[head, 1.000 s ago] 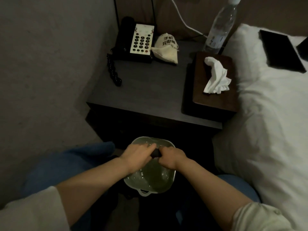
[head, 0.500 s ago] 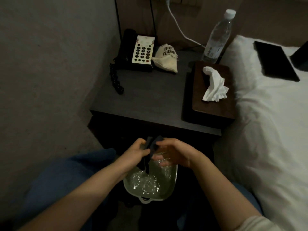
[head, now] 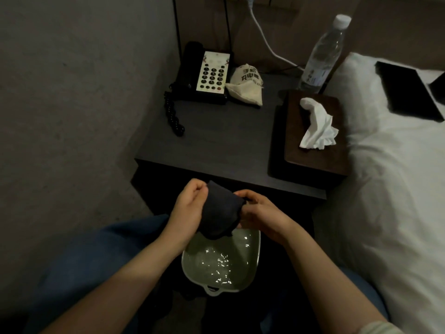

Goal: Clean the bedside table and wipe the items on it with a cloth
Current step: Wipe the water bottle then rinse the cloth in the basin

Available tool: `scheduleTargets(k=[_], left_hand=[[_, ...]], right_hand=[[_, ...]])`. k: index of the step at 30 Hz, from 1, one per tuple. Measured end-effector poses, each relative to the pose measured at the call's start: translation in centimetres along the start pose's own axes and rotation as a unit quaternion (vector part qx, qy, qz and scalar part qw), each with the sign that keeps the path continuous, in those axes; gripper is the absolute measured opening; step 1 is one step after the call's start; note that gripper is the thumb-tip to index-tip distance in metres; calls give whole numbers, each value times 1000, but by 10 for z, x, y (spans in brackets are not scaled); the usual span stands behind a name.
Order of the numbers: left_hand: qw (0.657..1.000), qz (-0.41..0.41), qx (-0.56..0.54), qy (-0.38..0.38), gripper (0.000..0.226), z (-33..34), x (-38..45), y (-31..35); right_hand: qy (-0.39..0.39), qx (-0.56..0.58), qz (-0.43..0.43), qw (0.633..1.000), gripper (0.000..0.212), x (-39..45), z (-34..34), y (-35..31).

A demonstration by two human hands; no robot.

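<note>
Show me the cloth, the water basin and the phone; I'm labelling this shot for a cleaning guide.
cloth (head: pixel 220 210): head view, middle of the dark fabric held between both hands.
water basin (head: pixel 257 259): head view, right rim of the green basin.
phone (head: pixel 213 73): head view, centre of the light keypad panel.

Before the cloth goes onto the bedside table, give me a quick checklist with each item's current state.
1. Cloth held: ok, left hand and right hand both grip it.
2. Cloth over the basin, so drips fall into the water: ok.
3. Cloth wrung enough: cannot tell.
4. Bare tabletop in front to start on: ok.
5. Items moved off: not ok; telephone, pouch, bottle and tissue box are on it.
6. Loose tissue kept from damp: cannot tell.
</note>
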State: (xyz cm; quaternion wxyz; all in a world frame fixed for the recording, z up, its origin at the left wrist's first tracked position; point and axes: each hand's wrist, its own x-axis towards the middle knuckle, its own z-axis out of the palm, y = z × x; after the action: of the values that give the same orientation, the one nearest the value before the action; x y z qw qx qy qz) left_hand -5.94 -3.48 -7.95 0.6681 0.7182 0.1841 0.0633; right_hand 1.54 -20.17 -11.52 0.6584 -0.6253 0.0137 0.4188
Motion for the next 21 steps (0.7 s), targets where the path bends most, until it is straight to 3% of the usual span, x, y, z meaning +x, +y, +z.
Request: scheduleTargets(k=[2,4,6,10,12,15,18,21], left_hand=[[990,-85,-116,14,21,0,1,0],[949,-183,-258,5,22,-1,4,2],[910,-244,-333,21,20,-3,8,2],[936,-242,-226,117,3,-9,9,-3],[965,-199,-137,106,14,-9,5,-3],[998,15,50,29,23,-8,-9,8],[966,167,190,-46,27,-7,-25,25],[944,203,261,-27,15,-6,-33,42]], right_hand=[[-13,1,4,1000,29,-2,0,-1],[-45,16,15,999,23,-5,2,-4],[-69,50,22,996,14,-9,3,-7],[-92,142,5,986,32,-13,3,-14],[-96,160,-11,982,28,-14,3,-16],[-81,149,-33,985,33,-18,9,-22],[-55,110,-69,990,38,-28,17,-34],[-34,92,-108,989,36,-44,25,-54]])
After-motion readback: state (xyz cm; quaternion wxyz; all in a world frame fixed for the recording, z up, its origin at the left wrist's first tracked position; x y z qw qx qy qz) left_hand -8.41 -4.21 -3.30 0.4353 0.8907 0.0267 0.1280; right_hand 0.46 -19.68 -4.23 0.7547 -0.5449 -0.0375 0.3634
